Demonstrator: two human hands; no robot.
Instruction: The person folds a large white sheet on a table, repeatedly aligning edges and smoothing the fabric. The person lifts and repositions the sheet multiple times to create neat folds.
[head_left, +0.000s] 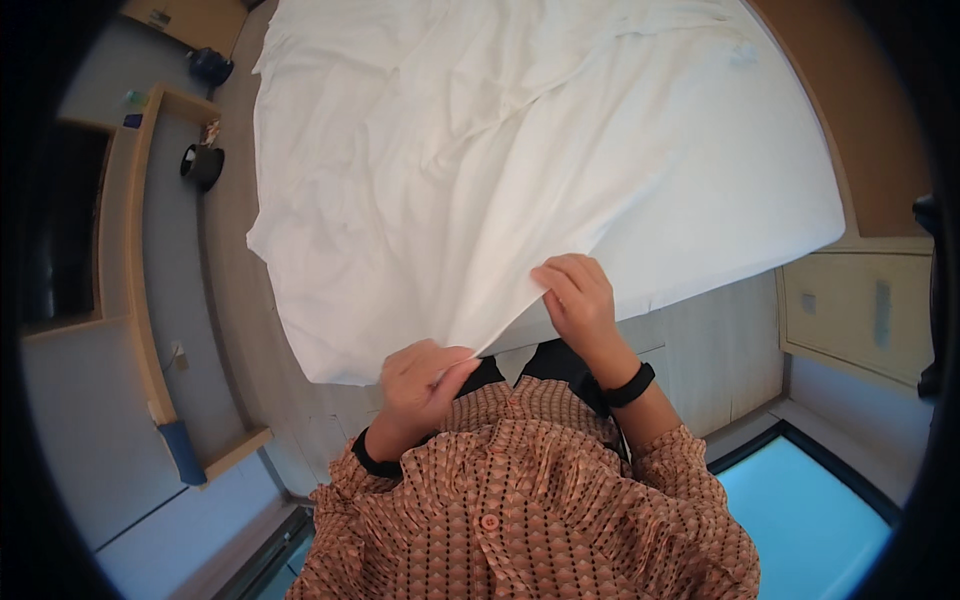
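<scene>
A loose white sheet (405, 187) lies rumpled over a bed, with long folds running from its near edge toward the far side. My left hand (421, 384) pinches that edge between thumb and fingers, close to my body. Further right and a little higher, my right hand (579, 300) has hold of the same edge, its fingertips partly hidden by the cloth. Between both hands the edge is stretched in a slanting line. At the right, the bed's smooth white mattress cover (727, 202) shows beyond the sheet.
A brown headboard (862, 112) borders the bed's right end, beside a pale cabinet (847, 307). Wooden floor (232, 202) runs along the left. Past it are a dark bin (202, 166), a wooden wall frame (137, 225) and a dark screen (71, 225). A bright window (810, 517) is behind right.
</scene>
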